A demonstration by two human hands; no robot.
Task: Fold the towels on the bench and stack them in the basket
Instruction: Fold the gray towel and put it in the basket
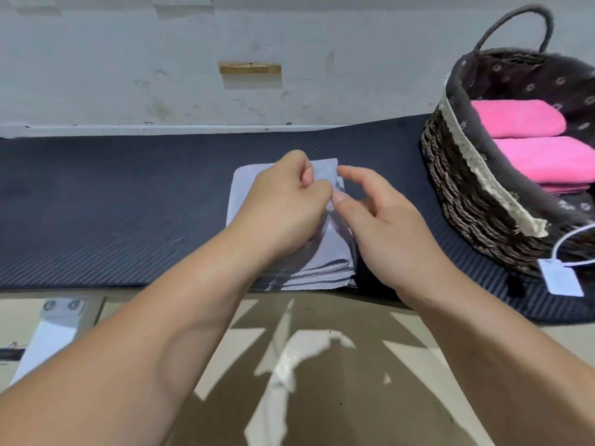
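Left hand (283, 201) pinching the grey towel (244, 191), right hand (386, 226) loose beside it, finishing the fold; next probably lifting it into the basket (457, 188) onto the pink towels (541, 156).

A dark ribbed mat (96, 201) is covering the whole working surface, running from the left edge to the right, with its near edge hanging just over the front. Behind it, a scuffed pale wall (128, 75) is showing stains, and a small wooden block (250, 67) is sitting fixed on it. At the right, a white paper tag (561, 280) is lying on the mat, hanging from a thin white cord (570, 238). Below, a tiled floor (402, 346) is catching patches of light. At the lower left, a white metal bracket (61, 309) with two screws is showing.
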